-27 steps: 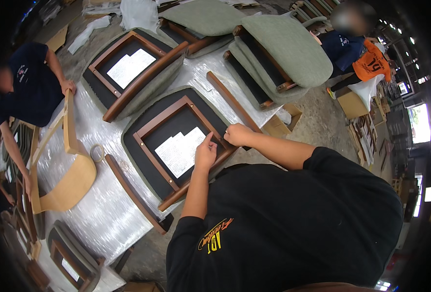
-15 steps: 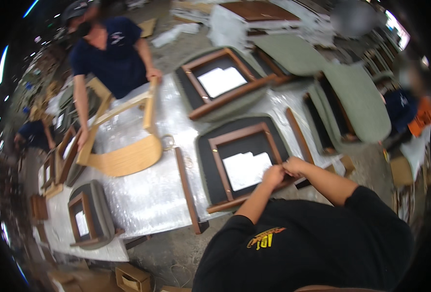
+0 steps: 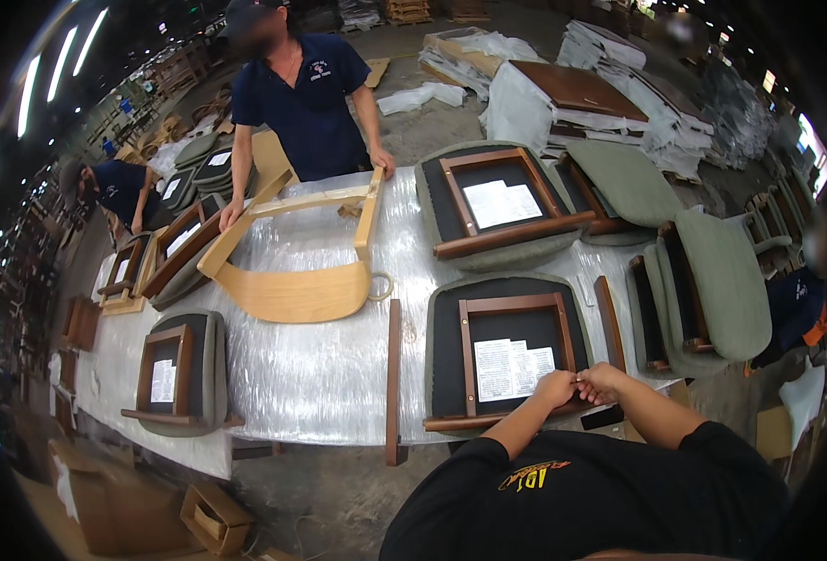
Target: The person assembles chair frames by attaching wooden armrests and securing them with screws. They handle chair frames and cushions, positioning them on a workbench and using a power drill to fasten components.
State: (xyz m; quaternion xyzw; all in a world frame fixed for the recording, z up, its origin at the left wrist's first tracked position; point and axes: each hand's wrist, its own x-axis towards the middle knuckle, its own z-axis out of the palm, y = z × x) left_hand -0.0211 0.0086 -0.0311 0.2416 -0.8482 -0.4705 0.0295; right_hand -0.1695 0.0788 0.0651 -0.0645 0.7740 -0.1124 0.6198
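Observation:
An upturned chair seat [image 3: 445, 355] lies in front of me, with a black underside, green-grey fabric edge and brown wooden frame [image 3: 514, 305]. White printed sheets [image 3: 499, 367] rest inside that frame. Both my hands meet above its near right corner. My left hand [image 3: 556, 387] is closed in a pinch, fingertips close to the other hand's. The fingers of my right hand [image 3: 602, 383] are curled and pinched too. Whatever small thing lies between the fingertips is too small to make out.
Across the plastic-wrapped table [image 3: 311, 374], a person in navy [image 3: 303, 103] holds a light wooden chair frame [image 3: 292, 292]. Loose brown wooden bars [image 3: 394, 374] flank my seat. More seats [image 3: 727, 285] are stacked at right. An open cardboard box [image 3: 215, 517] stands below the table at left.
The view has swung, so the table and seats appear shifted rightward and level out. My hands stay together at the same corner of the seat. The person opposite still holds the light chair frame.

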